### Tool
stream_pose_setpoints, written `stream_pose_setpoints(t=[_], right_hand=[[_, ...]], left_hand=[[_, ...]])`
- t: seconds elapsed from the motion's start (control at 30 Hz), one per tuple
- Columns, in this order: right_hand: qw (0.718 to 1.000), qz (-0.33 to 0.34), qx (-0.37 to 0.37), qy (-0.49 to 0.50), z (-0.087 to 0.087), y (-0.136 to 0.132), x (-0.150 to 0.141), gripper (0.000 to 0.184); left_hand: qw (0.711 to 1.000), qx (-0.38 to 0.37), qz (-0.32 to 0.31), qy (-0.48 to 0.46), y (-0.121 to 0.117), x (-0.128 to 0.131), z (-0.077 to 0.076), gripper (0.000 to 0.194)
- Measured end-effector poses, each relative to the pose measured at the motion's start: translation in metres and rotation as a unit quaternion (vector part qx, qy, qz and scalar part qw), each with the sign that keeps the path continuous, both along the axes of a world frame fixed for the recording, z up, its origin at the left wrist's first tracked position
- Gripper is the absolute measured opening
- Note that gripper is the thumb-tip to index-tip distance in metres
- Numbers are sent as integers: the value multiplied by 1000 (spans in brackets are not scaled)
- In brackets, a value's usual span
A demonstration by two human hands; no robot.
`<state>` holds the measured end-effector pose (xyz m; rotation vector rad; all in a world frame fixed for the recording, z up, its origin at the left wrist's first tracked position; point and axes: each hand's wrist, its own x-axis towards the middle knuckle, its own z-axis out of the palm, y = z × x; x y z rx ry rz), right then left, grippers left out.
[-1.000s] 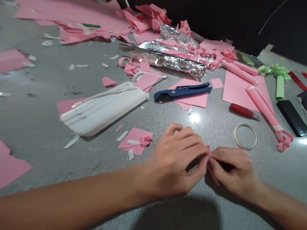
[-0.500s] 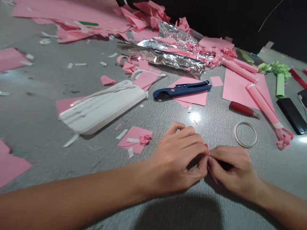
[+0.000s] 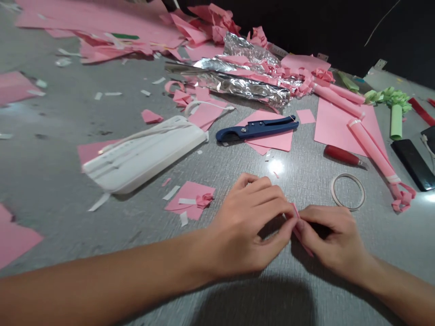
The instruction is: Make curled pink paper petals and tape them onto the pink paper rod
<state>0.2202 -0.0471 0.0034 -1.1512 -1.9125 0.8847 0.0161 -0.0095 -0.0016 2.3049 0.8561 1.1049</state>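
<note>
Between both hands is a small pink strip of paper, mostly covered by the fingers. My left hand pinches its upper end between thumb and forefinger, the other fingers curled. From the other side, my right hand pinches the same strip, its fingertips touching those of the left. A roll of narrow tape lies just beyond the right hand. Left of my left hand, a pink paper square carries a small twisted pink piece and white scraps.
A white power strip, blue cutters on pink paper and a red-handled craft knife lie ahead. Further back are crumpled foil and pink paper scraps. At right are pink paper tubes, a green tube and a black phone-like slab.
The fingertips have shifted slightly on the pink strip, and a little more of its lower end shows. My left thumb is straighter. The other things stay where they were.
</note>
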Motion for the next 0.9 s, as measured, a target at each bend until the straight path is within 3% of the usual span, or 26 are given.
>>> stream_pose_setpoints(t=[0.6,0.9], right_hand=[[998,16,-50,21,3,2,4,25],[997,-12,-74,34,3,3,2,32]], left_hand=[[1000,12,-23,-13,1,0,-3,14],[999,17,-27,-14,0,0,-7,13]])
